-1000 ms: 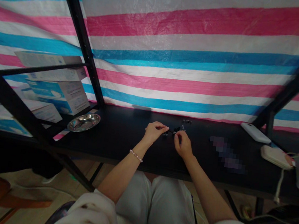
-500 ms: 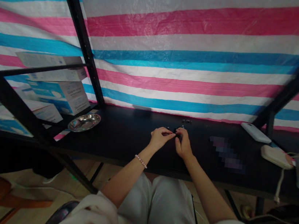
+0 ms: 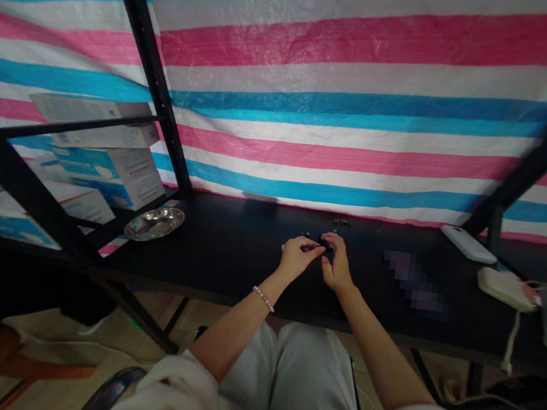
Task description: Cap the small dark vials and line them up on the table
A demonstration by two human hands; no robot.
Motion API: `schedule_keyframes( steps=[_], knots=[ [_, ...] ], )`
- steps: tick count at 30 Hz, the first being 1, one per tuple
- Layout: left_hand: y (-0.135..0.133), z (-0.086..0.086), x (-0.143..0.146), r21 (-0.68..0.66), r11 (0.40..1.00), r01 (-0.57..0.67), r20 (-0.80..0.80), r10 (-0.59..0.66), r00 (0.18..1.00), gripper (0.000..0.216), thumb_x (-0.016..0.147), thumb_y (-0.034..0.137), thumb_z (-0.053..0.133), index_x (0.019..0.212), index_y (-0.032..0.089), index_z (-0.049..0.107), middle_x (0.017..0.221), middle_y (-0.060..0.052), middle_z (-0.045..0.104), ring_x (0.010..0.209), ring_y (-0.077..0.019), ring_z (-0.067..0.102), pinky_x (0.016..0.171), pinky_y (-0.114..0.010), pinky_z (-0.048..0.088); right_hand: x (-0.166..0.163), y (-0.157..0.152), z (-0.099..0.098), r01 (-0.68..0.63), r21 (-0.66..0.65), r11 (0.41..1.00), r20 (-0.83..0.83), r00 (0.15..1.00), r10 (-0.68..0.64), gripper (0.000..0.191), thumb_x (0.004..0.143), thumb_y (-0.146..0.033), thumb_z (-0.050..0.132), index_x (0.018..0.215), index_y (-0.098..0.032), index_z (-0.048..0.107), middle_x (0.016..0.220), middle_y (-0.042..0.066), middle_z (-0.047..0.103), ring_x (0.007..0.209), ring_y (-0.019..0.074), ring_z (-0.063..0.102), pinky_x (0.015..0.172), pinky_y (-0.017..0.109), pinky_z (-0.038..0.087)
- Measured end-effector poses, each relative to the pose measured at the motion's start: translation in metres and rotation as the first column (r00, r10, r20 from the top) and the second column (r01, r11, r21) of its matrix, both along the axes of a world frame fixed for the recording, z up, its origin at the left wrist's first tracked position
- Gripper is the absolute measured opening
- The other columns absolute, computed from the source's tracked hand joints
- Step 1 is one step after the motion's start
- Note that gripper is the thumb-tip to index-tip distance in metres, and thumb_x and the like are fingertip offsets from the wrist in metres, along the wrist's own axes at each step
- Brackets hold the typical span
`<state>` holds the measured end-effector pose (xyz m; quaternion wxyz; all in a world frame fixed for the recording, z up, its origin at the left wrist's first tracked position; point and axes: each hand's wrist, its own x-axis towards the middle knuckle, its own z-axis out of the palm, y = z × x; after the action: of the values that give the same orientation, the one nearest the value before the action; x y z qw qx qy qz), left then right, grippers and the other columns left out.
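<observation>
Both my hands meet over the black tabletop (image 3: 227, 253). Between them is a small black piece (image 3: 323, 242), too small and dark to name. My right hand (image 3: 338, 265) curls its fingers round it from the right. The thumb and fingers of my left hand (image 3: 299, 257) are pinched together against its near side; whether something tiny sits in that pinch I cannot make out. Several tiny shiny parts (image 3: 342, 222) lie just beyond the right hand, and a few more small bits (image 3: 304, 235) lie by the left fingertips.
A round metal dish (image 3: 154, 224) stands on the left, beside stacked cardboard boxes (image 3: 106, 173). On the right lie a blurred-out flat object (image 3: 415, 281), a white oblong case (image 3: 468, 244) and a cream device with a cable (image 3: 507, 288). Black frame posts (image 3: 148, 64) flank the table before a striped sheet (image 3: 340, 119).
My left hand has shifted slightly to the right, closer to the right hand. More of the black piece shows between the fingers, and small bits beside the left hand are more exposed.
</observation>
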<state>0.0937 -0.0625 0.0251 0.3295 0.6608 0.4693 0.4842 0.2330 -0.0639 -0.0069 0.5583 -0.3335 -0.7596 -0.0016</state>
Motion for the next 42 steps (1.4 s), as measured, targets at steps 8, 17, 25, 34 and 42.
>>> schedule_keyframes(
  steps=[8, 17, 25, 34, 42],
  knots=[
    [0.000, 0.005, -0.005, -0.090, 0.990, 0.107, 0.311, -0.074, 0.948, 0.024, 0.068, 0.031, 0.064, 0.084, 0.013, 0.065, 0.069, -0.005, 0.066, 0.063, -0.0136, 0.061, 0.055, -0.023, 0.047, 0.001, -0.001, 0.004, 0.051, 0.034, 0.998, -0.035, 0.998, -0.050, 0.037, 0.079, -0.025, 0.043, 0.115, -0.019, 0.040, 0.115, 0.014, 0.048, 0.111, 0.0273, 0.046, 0.093, 0.051, 0.038],
    [0.048, 0.025, -0.063, -0.085, 0.989, -0.120, -0.261, 0.094, 0.961, 0.013, 0.060, 0.021, 0.067, 0.070, 0.013, 0.066, 0.061, -0.003, 0.062, 0.058, -0.0137, 0.057, 0.060, -0.026, 0.045, 0.009, 0.006, 0.001, 0.261, 0.006, 0.965, -0.275, 0.929, -0.249, 0.027, 0.080, -0.020, 0.040, 0.106, -0.019, 0.045, 0.108, 0.012, 0.050, 0.100, 0.0241, 0.050, 0.084, 0.045, 0.041],
    [0.072, 0.004, -0.052, -0.071, 0.995, -0.073, -0.437, 0.035, 0.899, 0.011, 0.059, 0.018, 0.067, 0.069, 0.014, 0.068, 0.066, -0.006, 0.065, 0.065, -0.0162, 0.058, 0.067, -0.027, 0.045, 0.012, 0.007, 0.000, 0.308, -0.036, 0.951, -0.305, 0.902, -0.304, 0.030, 0.078, -0.016, 0.040, 0.107, -0.019, 0.047, 0.108, 0.010, 0.050, 0.089, 0.0197, 0.052, 0.078, 0.039, 0.041],
    [0.077, -0.017, -0.049, -0.132, 0.990, -0.041, -0.519, -0.034, 0.854, 0.011, 0.062, 0.022, 0.068, 0.065, 0.012, 0.065, 0.061, -0.002, 0.060, 0.062, -0.0139, 0.055, 0.062, -0.024, 0.041, 0.013, 0.010, -0.003, 0.306, -0.062, 0.950, -0.337, 0.889, -0.309, 0.030, 0.077, -0.014, 0.041, 0.105, -0.020, 0.048, 0.104, 0.008, 0.051, 0.085, 0.0174, 0.052, 0.076, 0.036, 0.042],
    [0.077, -0.020, -0.044, -0.168, 0.985, -0.035, -0.523, -0.059, 0.850, 0.015, 0.060, 0.024, 0.072, 0.060, 0.012, 0.063, 0.057, 0.000, 0.057, 0.058, -0.0127, 0.053, 0.061, -0.024, 0.040, 0.016, 0.012, -0.005, 0.397, -0.081, 0.914, -0.297, 0.866, -0.402, 0.027, 0.077, -0.016, 0.041, 0.103, -0.018, 0.048, 0.100, 0.008, 0.051, 0.084, 0.0173, 0.051, 0.078, 0.037, 0.042]
  ],
)
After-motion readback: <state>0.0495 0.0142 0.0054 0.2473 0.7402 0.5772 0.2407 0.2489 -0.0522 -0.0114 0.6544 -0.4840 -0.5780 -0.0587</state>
